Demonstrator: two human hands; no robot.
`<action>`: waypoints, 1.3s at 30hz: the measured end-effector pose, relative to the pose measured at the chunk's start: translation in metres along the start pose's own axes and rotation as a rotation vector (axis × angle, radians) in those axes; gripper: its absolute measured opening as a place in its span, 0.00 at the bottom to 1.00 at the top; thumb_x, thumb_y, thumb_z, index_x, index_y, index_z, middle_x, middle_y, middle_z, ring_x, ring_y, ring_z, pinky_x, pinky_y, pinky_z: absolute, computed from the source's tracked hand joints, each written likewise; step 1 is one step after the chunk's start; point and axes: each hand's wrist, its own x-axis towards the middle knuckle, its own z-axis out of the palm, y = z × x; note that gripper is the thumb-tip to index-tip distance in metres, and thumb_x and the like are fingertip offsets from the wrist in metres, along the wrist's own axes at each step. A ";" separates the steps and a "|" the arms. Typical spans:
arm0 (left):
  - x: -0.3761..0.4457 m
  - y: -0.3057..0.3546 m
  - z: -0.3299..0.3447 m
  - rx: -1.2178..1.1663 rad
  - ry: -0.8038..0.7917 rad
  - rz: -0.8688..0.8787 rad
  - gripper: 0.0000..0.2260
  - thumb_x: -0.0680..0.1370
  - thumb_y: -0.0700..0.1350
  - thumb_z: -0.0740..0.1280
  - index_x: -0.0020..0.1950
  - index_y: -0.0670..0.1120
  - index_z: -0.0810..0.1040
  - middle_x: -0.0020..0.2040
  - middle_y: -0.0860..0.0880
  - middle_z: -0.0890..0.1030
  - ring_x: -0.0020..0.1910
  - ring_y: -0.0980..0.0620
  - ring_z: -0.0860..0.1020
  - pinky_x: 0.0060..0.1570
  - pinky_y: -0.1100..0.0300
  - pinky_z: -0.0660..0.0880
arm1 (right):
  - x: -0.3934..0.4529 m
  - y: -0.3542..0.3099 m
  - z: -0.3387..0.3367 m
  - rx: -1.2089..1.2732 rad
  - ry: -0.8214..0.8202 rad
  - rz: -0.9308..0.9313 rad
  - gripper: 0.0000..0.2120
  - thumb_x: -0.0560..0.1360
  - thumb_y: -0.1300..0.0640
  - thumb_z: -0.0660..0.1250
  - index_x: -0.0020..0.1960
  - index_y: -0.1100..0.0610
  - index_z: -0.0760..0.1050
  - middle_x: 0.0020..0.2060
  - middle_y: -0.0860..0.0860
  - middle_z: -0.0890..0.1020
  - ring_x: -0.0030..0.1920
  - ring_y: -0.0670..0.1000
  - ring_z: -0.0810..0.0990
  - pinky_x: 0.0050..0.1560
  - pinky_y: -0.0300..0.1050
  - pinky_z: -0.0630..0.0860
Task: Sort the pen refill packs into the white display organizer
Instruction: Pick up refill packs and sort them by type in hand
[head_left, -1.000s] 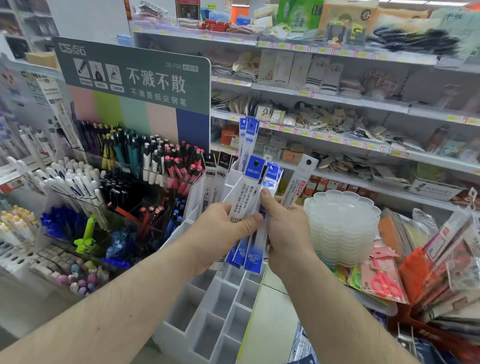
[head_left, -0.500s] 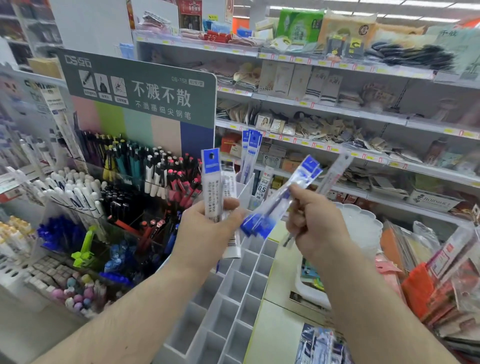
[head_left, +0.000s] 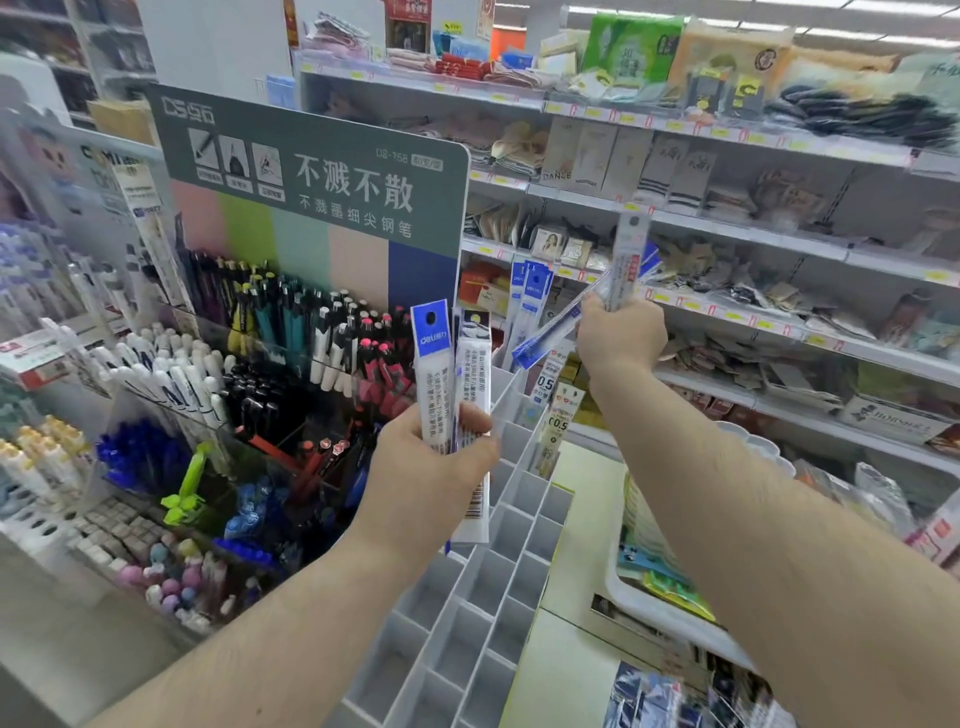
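Organizer front slots free; back slots hold packs.

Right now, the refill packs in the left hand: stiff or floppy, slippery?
Probably light and fairly stiff: the refill packs stand upright above the left hand, gripped only near the middle. Likely slick: the sleeves look glossy, and the packs fan apart slightly, so they may slide against each other. Thin and long, so probably bendable under side load.

Bright, even overhead shop lighting; ceiling strip lights at top right; shadows faint; wide-angle bowing towards edges; motion blur on right hand and lower-right corner; left edge soft.
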 end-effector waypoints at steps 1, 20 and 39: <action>0.000 0.000 0.000 0.001 -0.002 -0.002 0.19 0.75 0.32 0.70 0.33 0.55 0.81 0.38 0.59 0.83 0.40 0.51 0.79 0.45 0.53 0.80 | 0.003 0.000 0.004 -0.051 -0.011 -0.019 0.13 0.79 0.51 0.67 0.56 0.61 0.80 0.46 0.53 0.81 0.45 0.55 0.81 0.45 0.49 0.80; -0.002 0.004 0.002 0.046 -0.002 -0.038 0.12 0.74 0.31 0.70 0.38 0.48 0.78 0.38 0.59 0.83 0.39 0.57 0.79 0.50 0.50 0.81 | 0.010 0.019 0.045 -0.480 -0.441 -0.254 0.13 0.79 0.46 0.66 0.54 0.55 0.81 0.42 0.50 0.83 0.39 0.52 0.83 0.41 0.52 0.83; -0.005 0.006 0.003 0.084 -0.114 -0.021 0.17 0.74 0.33 0.69 0.33 0.54 0.80 0.43 0.47 0.82 0.37 0.54 0.79 0.44 0.48 0.82 | -0.085 0.029 -0.065 0.406 -0.727 0.347 0.05 0.76 0.58 0.66 0.47 0.54 0.69 0.30 0.50 0.66 0.24 0.47 0.64 0.22 0.38 0.62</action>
